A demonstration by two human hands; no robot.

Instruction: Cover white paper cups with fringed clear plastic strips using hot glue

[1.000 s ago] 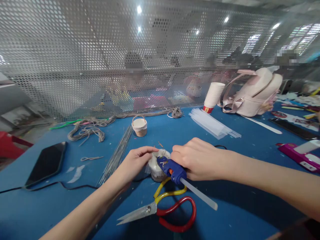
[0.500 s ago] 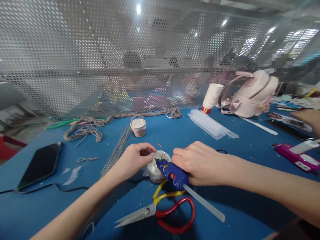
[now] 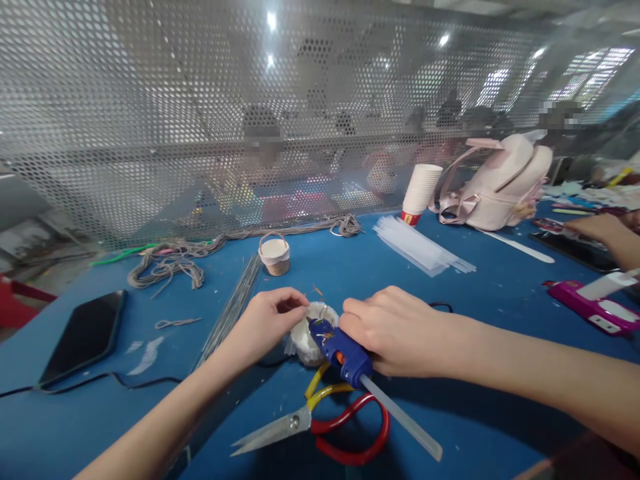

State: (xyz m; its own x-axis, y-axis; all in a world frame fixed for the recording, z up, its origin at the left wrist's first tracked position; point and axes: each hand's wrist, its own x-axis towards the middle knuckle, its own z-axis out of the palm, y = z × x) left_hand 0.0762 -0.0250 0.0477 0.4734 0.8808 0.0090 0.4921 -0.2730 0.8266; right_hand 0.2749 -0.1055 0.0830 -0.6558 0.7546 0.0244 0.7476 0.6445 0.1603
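My right hand (image 3: 390, 330) is wrapped round a blue glue gun (image 3: 343, 350), with a translucent glue stick (image 3: 405, 420) poking out of its back end. The gun's nozzle is at the inside of a small white cup (image 3: 310, 343) with a pale, fabric-like covering. At the cup's left rim, my left hand (image 3: 275, 317) pinches with thumb and forefinger; whether it grips the rim or something thin there is hidden. Just in front of the cup lie scissors (image 3: 300, 420) with one yellow and one red handle, their blades pointing left.
A small basket with a handle (image 3: 275, 257) stands behind the cup. Grey wires (image 3: 233, 303), a phone (image 3: 85, 333) and cord bundles (image 3: 165, 267) lie left. White strips (image 3: 420, 247), stacked paper cups (image 3: 423, 190), a backpack (image 3: 500, 187), a purple power strip (image 3: 595, 307) and another person's hand (image 3: 600, 230) are right.
The glue gun has shifted very slightly, its rear dipping lower. My left hand stays at the cup's rim. The other person's hand at the right has moved a little left.
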